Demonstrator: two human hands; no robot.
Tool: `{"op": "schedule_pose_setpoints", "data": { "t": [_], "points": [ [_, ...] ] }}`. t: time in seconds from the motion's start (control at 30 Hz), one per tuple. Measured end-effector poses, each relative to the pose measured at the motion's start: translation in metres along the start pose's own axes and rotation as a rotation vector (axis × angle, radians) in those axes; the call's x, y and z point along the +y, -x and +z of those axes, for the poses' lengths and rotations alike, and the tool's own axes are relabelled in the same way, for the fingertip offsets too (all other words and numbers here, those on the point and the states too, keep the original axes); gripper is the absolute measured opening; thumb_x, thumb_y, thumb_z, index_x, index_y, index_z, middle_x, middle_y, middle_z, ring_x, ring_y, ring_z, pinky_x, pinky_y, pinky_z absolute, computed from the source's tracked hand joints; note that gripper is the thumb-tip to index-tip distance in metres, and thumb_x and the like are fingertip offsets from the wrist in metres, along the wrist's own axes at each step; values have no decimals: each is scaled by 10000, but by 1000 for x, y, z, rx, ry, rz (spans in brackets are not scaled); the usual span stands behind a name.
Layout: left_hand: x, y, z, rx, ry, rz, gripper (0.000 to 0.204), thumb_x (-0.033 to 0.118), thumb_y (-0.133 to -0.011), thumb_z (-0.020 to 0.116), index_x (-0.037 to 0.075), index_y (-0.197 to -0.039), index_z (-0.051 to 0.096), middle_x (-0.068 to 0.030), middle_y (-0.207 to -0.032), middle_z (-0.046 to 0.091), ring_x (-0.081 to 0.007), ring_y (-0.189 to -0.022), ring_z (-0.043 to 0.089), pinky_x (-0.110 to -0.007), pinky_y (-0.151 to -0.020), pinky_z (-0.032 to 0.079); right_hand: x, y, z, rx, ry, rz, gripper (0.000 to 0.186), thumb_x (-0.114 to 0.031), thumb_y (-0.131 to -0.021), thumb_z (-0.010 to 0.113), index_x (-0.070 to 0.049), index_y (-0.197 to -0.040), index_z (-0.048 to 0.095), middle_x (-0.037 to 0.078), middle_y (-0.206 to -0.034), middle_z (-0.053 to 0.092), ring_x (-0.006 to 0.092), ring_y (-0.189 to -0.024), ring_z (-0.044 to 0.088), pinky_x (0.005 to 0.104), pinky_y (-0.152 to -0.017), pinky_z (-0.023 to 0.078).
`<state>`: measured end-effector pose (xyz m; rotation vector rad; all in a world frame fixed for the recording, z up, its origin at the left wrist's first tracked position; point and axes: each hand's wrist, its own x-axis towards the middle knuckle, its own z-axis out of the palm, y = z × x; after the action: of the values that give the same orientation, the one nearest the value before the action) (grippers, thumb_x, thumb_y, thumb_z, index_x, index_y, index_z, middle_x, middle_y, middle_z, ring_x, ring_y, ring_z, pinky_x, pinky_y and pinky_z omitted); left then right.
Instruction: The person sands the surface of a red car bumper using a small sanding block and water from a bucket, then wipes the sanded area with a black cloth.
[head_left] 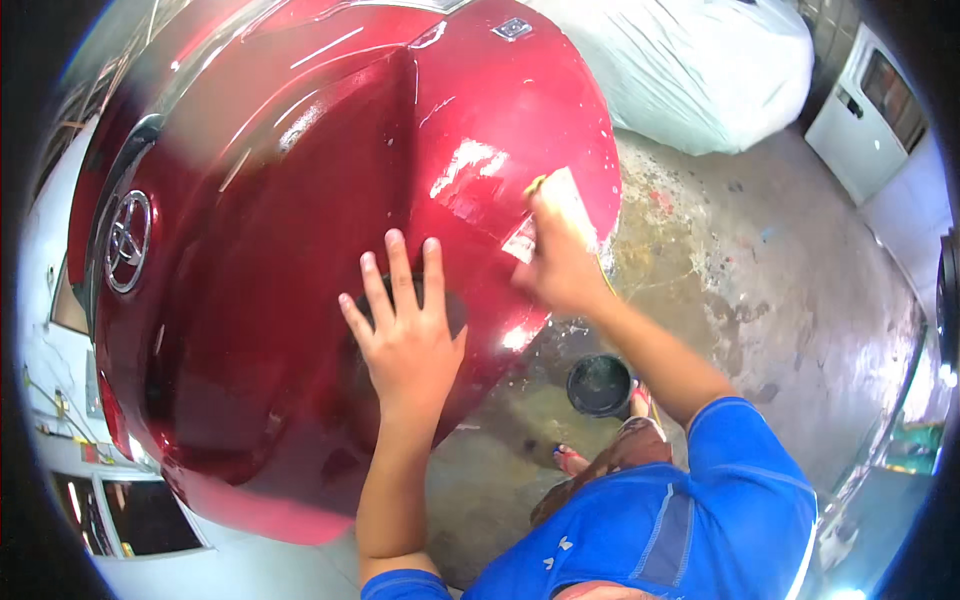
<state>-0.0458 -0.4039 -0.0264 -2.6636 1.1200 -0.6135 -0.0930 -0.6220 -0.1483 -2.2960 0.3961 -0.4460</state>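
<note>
A glossy red car body (300, 230) fills the left and middle of the view, wet-looking with small pale spots. My left hand (410, 335) lies on its panel, fingers spread and nothing held. Farther right, near the panel's curved edge, my right hand (565, 265) is closed and a little blurred by motion. It grips a pale, flat piece with a yellowish edge (568, 200) against the red surface. Its exact kind is hard to make out, as my fingers cover part of it.
A black bucket (598, 385) stands on the stained concrete floor (760, 300) by my sandalled feet. Behind the car is a vehicle under a pale cover (700, 70). A loose white vehicle door (865, 115) leans at the far right. A chrome emblem (128, 242) sits at left.
</note>
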Motion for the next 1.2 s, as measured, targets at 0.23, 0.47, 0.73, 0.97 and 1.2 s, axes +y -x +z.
{"op": "schedule_pose_setpoints", "data": {
  "t": [0.23,0.47,0.73,0.97,1.2],
  "points": [
    [44,57,36,-49,208,-162,1019,350,-616,926,192,-1540,526,-81,-1670,397,-340,-1572,300,-756,-1192,204,34,-24,-8,154,150,-583,961,-626,-1023,464,60,-1637,187,315,-1702,167,480,-1591,143,586,-1273,122],
    [106,153,99,492,177,-752,671,138,-658,823,99,-1312,681,-149,-1421,636,-403,-1317,611,-570,-1129,460,-73,-31,21,-458,320,-1427,877,-585,-999,482,-24,-1643,283,115,-1727,266,263,-1602,225,444,-1307,160],
    [324,356,96,130,678,-2195,563,231,-801,801,40,-1304,636,-178,-1126,740,-327,-1031,713,-424,-940,562,-20,-72,-18,-471,408,-1552,981,-621,-906,614,-45,-1635,302,155,-1692,315,314,-1601,209,454,-1311,142],
    [644,440,73,488,910,-3085,384,246,-821,782,-37,-1069,711,-169,-984,745,-262,-792,732,-441,-652,583,-24,-144,-85,100,514,-1320,857,-406,-957,638,37,-1608,300,283,-1655,317,443,-1558,262,594,-1270,182],
    [811,383,96,68,1155,-2982,383,224,-786,788,-23,-1070,716,-170,-990,742,-262,-840,732,-426,-689,580,-39,-230,-73,280,393,-1192,848,-599,-1028,464,17,-1599,350,286,-1657,316,403,-1559,282,506,-1290,194]
  ]
}}
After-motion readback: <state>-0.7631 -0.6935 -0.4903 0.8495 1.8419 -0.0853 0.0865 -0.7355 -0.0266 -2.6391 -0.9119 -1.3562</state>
